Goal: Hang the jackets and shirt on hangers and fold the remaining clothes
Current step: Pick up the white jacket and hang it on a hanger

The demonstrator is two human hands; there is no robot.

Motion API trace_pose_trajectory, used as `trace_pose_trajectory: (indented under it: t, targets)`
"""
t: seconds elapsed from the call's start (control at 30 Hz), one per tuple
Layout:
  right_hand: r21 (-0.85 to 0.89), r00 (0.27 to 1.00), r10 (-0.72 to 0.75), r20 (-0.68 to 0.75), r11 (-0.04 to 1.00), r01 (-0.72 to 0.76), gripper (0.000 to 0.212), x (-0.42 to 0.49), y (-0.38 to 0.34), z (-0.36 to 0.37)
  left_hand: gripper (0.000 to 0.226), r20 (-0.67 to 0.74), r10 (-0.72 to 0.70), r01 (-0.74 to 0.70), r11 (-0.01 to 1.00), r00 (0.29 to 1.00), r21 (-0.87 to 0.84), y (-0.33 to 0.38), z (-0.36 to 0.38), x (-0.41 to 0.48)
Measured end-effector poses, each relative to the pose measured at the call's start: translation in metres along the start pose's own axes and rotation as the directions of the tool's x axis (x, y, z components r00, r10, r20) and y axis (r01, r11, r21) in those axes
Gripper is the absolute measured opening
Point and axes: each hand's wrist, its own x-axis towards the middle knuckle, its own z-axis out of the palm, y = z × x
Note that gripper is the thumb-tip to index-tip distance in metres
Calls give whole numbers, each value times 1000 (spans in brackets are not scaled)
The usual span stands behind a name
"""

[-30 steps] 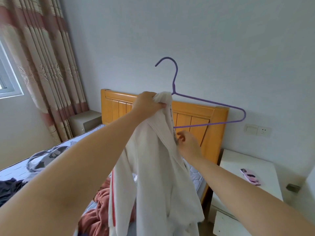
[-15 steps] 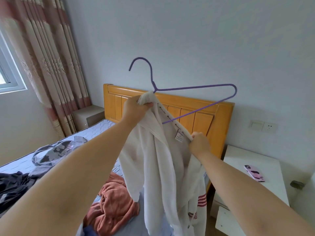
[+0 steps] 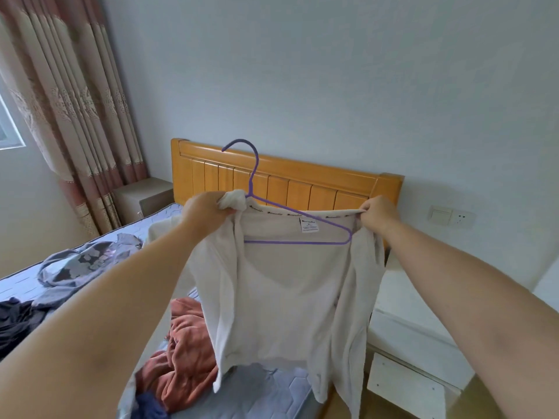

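A striped curtain (image 3: 75, 101) and slatted wooden headboard (image 3: 302, 182) back a quilted blue bed (image 3: 272, 385) strewn with a rust fleece (image 3: 184, 352) and a grey patterned top (image 3: 81, 261). Above it, the left hand (image 3: 205, 211) grips the bunched shoulder of the white jacket (image 3: 281, 297), which holds a thin purple hanger (image 3: 255, 167). The right hand (image 3: 378, 213) pinches the collar's other end.

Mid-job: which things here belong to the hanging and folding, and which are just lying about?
Job: jacket, hanger, rust garment, grey garment, dark garment.
Lying about: curtain, headboard, white nightstand, switch.
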Motion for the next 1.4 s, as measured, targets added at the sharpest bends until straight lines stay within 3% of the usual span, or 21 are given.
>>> trace_pose_trajectory:
  t: [0.27, 0.33, 0.43, 0.47, 0.5, 0.57, 0.6, 0.67, 0.7, 0.73, 0.77, 0.83, 0.93, 1.0, 1.07, 1.13, 1.2, 1.27, 1.3, 1.33, 1.4]
  targets:
    - [-134, 990, -139, 15, 981, 139, 22, -3, -47, -12, 14, 47, 119, -128, 936, 992, 328, 26, 13, -10]
    - [-118, 974, -212, -77, 972, 202, 19, -8, -72, -17, 7, 90, 141, -165, 895, 986, 414, 39, 19, -16]
    - [134, 935, -167, -312, 967, 218, 24, -22, -104, -19, 6, 97, 144, -170, 913, 985, 372, 58, 34, -26]
    - [199, 956, -157, -248, 958, 209, 27, -26, -110, -18, 8, 66, 112, -127, 947, 991, 295, 61, 37, -27]
    - [209, 980, -182, -75, 958, 194, 27, -31, -112, -16, 11, 29, 53, -58, 980, 998, 193, 62, 38, -27]
    - [271, 924, -185, 336, 958, 94, 22, -40, -106, -15, 12, -23, -82, 82, 997, 996, 12, 59, 36, -27]
    - [355, 904, -194, 380, 934, 51, 24, -42, -100, -18, 12, -36, -113, 112, 993, 993, -29, 56, 34, -27]
    - [452, 980, -158, 122, 888, 87, 26, -34, -83, -23, 13, -45, -126, 123, 990, 991, -65, 52, 31, -27]
    - [389, 994, -106, -34, 914, 111, 28, -29, -73, -24, 14, -53, -125, 121, 990, 991, -78, 51, 29, -27]
    - [324, 993, -56, -101, 942, 86, 34, -27, -64, -25, 14, -65, -125, 119, 989, 990, -91, 51, 26, -27]
    - [294, 997, 0, -76, 955, 23, 40, -27, -57, -23, 13, -81, -130, 120, 987, 988, -109, 52, 23, -26]
    - [314, 987, 85, 139, 941, -125, 50, -38, -49, -14, 12, -116, -127, 109, 983, 985, -150, 55, 17, -23]
    - [530, 867, -55, 495, 810, -251, 37, -51, -52, -1, 10, -125, -84, 64, 985, 989, -159, 64, 9, -18]
    - [613, 883, -92, 459, 752, -241, 23, -48, -60, -1, 9, -80, -25, 17, 995, 996, -98, 71, 4, -14]
    - [572, 979, 44, 201, 805, -154, 12, -34, -72, -12, 9, -48, 21, -20, 999, 999, 32, 72, 1, -12]
    - [543, 988, 141, -68, 836, -82, 13, -23, -87, -35, 9, -21, 58, -54, 982, 998, 181, 71, -1, -15]
    - [432, 953, 56, -296, 898, 82, 25, -17, -105, -58, 9, 21, 125, -126, 954, 992, 274, 70, 5, -21]
    - [286, 884, -92, -459, 926, 245, 24, -24, -121, -69, 7, 83, 183, -199, 937, 980, 287, 73, 13, -26]
    - [204, 868, -179, -463, 932, 301, 21, -28, -128, -70, 8, 94, 182, -200, 948, 979, 248, 75, 17, -27]
    - [91, 887, -267, -377, 942, 323, 19, -30, -130, -67, 10, 87, 156, -169, 969, 984, 182, 77, 20, -26]
    - [-153, 960, -277, -27, 951, 270, 10, -36, -127, -57, 14, 49, 31, -32, 999, 998, 17, 75, 20, -22]
